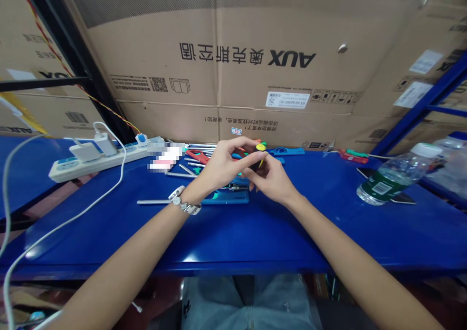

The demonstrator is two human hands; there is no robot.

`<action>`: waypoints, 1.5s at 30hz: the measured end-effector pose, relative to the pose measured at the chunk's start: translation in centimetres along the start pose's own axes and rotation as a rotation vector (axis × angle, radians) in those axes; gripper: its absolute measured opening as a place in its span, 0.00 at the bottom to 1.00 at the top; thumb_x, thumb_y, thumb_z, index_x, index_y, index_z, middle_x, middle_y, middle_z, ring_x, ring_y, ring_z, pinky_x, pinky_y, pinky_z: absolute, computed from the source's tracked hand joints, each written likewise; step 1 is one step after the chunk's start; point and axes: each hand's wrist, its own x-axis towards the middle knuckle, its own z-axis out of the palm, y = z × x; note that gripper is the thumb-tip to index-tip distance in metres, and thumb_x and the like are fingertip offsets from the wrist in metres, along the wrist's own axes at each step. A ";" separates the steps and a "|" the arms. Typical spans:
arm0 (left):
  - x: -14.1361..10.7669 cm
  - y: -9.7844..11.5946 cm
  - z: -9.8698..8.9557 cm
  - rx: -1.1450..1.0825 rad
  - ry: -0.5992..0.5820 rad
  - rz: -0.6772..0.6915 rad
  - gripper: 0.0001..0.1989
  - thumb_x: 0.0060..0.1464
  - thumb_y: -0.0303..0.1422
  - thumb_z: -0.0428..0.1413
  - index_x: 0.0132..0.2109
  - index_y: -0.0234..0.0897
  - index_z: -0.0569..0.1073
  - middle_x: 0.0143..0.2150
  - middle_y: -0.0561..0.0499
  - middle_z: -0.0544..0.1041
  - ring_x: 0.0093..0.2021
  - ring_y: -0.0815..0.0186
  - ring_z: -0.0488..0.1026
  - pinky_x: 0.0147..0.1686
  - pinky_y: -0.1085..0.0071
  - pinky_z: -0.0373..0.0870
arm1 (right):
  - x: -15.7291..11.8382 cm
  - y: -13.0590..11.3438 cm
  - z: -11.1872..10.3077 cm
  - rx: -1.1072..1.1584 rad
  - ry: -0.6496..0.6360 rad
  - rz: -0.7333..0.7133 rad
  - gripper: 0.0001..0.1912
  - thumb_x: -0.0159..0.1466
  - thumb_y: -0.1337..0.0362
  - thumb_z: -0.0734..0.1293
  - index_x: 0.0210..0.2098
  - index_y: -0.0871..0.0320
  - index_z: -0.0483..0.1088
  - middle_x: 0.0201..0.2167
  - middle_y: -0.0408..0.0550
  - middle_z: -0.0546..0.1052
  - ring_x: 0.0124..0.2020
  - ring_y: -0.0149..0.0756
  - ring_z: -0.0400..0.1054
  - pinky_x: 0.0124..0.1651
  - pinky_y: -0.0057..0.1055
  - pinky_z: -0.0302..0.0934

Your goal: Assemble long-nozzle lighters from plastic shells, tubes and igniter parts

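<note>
Both hands meet in the middle, above the blue table. My left hand (228, 162), with a silver watch (185, 206) on its wrist, is closed, thumb and fingers reaching toward a small dark piece with a round yellow top (260, 147). My right hand (272, 177) closes around the same piece from the right, its fingers bent. Much of the piece is hidden by the fingers, so its kind is unclear. Just below the hands lies a blue long-necked lighter (231, 198) with a metal tube. Behind them are more lighters, one with a red handle (198, 156).
A white power strip (105, 157) with plugs and a white cable stands at the left. On the right are a water bottle (396, 177), a phone partly behind it and a red piece (352, 156). A large cardboard box (233, 28) walls off the back.
</note>
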 end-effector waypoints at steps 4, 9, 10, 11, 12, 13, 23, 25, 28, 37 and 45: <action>-0.6 -0.1 -0.9 -0.037 -0.090 -0.044 0.15 0.65 0.41 0.57 0.49 0.36 0.80 0.45 0.45 0.83 0.37 0.64 0.79 0.33 0.71 0.74 | 0.2 -1.3 -1.2 0.099 -0.267 0.042 0.20 0.63 0.44 0.72 0.38 0.55 0.74 0.32 0.47 0.80 0.23 0.34 0.72 0.19 0.30 0.64; -0.3 0.0 0.1 -0.101 0.005 -0.002 0.17 0.61 0.42 0.62 0.51 0.35 0.77 0.48 0.44 0.82 0.45 0.63 0.79 0.42 0.69 0.75 | 0.3 -1.1 -1.0 0.090 -0.197 0.088 0.20 0.60 0.45 0.75 0.36 0.57 0.75 0.31 0.48 0.82 0.21 0.32 0.71 0.19 0.29 0.63; -0.2 0.1 0.5 -0.099 0.070 0.007 0.17 0.57 0.42 0.66 0.48 0.35 0.77 0.47 0.45 0.82 0.45 0.63 0.79 0.44 0.69 0.75 | 0.3 -0.8 -0.7 0.087 -0.171 0.091 0.21 0.58 0.45 0.76 0.34 0.56 0.74 0.28 0.47 0.81 0.20 0.33 0.70 0.18 0.29 0.63; 0.0 0.1 1.0 -0.098 0.138 0.011 0.18 0.53 0.42 0.69 0.45 0.35 0.76 0.44 0.46 0.82 0.44 0.64 0.79 0.45 0.69 0.75 | 0.3 -0.6 -0.4 0.084 -0.149 0.092 0.21 0.57 0.45 0.77 0.31 0.56 0.73 0.25 0.46 0.79 0.19 0.33 0.69 0.18 0.30 0.63; 0.0 0.1 1.4 -0.101 0.200 0.011 0.19 0.50 0.42 0.71 0.41 0.36 0.76 0.41 0.48 0.81 0.42 0.64 0.79 0.44 0.69 0.75 | 0.3 -0.3 0.0 0.082 -0.130 0.093 0.22 0.56 0.44 0.77 0.28 0.55 0.72 0.22 0.45 0.77 0.18 0.34 0.69 0.18 0.31 0.63; 0.1 0.1 1.7 -0.110 0.246 0.006 0.19 0.49 0.43 0.72 0.38 0.36 0.75 0.38 0.49 0.81 0.40 0.65 0.78 0.42 0.69 0.75 | 0.4 -0.1 0.3 0.081 -0.108 0.093 0.23 0.55 0.44 0.78 0.26 0.54 0.70 0.20 0.44 0.76 0.17 0.34 0.68 0.18 0.32 0.63; 0.0 0.3 0.0 -0.096 -0.073 -0.013 0.16 0.70 0.41 0.52 0.52 0.35 0.78 0.47 0.42 0.83 0.45 0.62 0.81 0.41 0.69 0.77 | 0.1 -1.4 -1.2 0.134 -0.231 0.071 0.21 0.62 0.44 0.73 0.38 0.55 0.71 0.32 0.46 0.78 0.23 0.33 0.72 0.19 0.28 0.62; 0.0 0.1 0.3 -0.084 -0.061 0.001 0.16 0.70 0.42 0.52 0.53 0.36 0.77 0.49 0.42 0.83 0.48 0.61 0.80 0.44 0.67 0.77 | 0.2 -1.3 -1.4 0.109 -0.215 0.080 0.21 0.61 0.45 0.74 0.35 0.56 0.71 0.30 0.45 0.77 0.23 0.33 0.73 0.20 0.28 0.62; 0.0 -0.2 1.6 -0.044 0.139 0.018 0.17 0.62 0.43 0.63 0.51 0.37 0.77 0.48 0.44 0.82 0.48 0.61 0.79 0.46 0.67 0.76 | 0.4 -0.4 -0.8 0.091 -0.109 0.098 0.21 0.56 0.47 0.77 0.31 0.56 0.68 0.23 0.41 0.74 0.22 0.34 0.72 0.21 0.29 0.62; -0.4 -0.2 2.2 -0.085 0.085 -0.028 0.17 0.69 0.44 0.54 0.51 0.35 0.77 0.46 0.43 0.83 0.42 0.61 0.81 0.39 0.68 0.78 | 0.1 -0.8 -0.2 0.143 -0.138 0.074 0.24 0.60 0.48 0.75 0.49 0.54 0.70 0.38 0.46 0.79 0.22 0.32 0.72 0.20 0.29 0.63; -1.9 -1.8 -0.3 0.098 0.002 0.012 0.18 0.70 0.44 0.48 0.50 0.37 0.75 0.48 0.43 0.81 0.49 0.58 0.78 0.52 0.59 0.75 | 0.2 -1.6 -1.5 0.123 -0.197 0.100 0.21 0.58 0.47 0.76 0.37 0.56 0.71 0.31 0.43 0.78 0.23 0.32 0.72 0.18 0.26 0.59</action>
